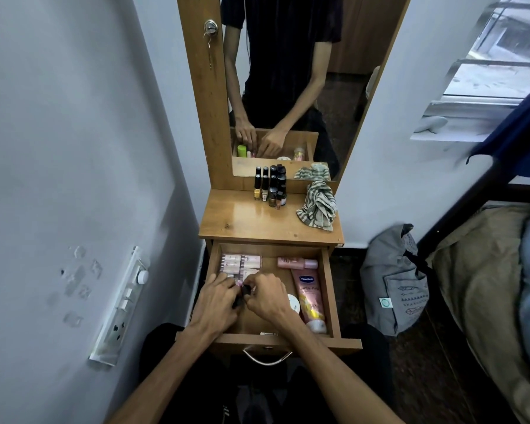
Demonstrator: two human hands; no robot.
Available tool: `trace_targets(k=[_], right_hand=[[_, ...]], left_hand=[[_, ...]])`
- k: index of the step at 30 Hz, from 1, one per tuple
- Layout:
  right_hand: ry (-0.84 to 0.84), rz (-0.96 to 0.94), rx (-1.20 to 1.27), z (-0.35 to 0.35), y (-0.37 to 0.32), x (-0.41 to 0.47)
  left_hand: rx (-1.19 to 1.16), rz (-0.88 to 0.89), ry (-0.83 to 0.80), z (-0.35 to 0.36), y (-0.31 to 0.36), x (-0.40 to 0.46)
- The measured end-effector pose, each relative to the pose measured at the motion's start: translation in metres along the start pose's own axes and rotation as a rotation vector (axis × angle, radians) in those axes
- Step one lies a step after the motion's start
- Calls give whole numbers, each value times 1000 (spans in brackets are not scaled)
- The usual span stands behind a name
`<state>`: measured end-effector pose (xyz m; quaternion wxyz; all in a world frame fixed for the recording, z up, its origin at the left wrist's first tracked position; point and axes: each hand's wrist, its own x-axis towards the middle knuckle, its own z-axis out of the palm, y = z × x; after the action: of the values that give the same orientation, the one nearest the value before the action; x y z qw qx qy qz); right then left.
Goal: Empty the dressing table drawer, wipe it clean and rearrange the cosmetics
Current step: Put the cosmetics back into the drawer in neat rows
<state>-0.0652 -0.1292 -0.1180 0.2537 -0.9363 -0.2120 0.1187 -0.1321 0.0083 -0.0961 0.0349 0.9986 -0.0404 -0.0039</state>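
The wooden drawer (331, 289) of the dressing table stands pulled out. Both my hands reach into its left half. My left hand (218, 304) and my right hand (268, 296) meet over small dark cosmetic items (242, 293) and pinch them between the fingertips; which hand grips what is partly hidden. Several pale pink tubes (240, 261) lie in the back left corner. A pink bottle (297, 263) lies at the back right, a pink Vaseline tube (309, 296) along the right wall, and a white round jar (294, 302) beside it.
On the table top (242, 218) stand several nail polish bottles (271, 191) and a crumpled striped cloth (317, 206). The mirror (288, 87) reflects a person. A grey bag (392, 280) sits on the floor at right, a bed (487, 270) beyond, a wall (74, 179) with a socket strip at left.
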Motion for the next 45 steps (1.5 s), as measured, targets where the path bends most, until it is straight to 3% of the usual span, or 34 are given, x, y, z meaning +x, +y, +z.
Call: trace_targets(k=[12, 19, 22, 28, 34, 45], right_hand=[[46, 3, 52, -16, 12, 7], [503, 46, 244, -89, 17, 49], [625, 82, 289, -118, 16, 76], [643, 133, 201, -136, 12, 117], [632, 106, 103, -127, 8, 127], [642, 61, 32, -121, 14, 133]], left_hand=[[-9, 33, 64, 3, -3, 3], [-55, 50, 126, 5, -4, 3], [-64, 61, 140, 7, -5, 2], [-175, 77, 325, 3, -6, 14], [-297, 6, 508, -41, 0, 81], [-189, -36, 300, -82, -8, 191]])
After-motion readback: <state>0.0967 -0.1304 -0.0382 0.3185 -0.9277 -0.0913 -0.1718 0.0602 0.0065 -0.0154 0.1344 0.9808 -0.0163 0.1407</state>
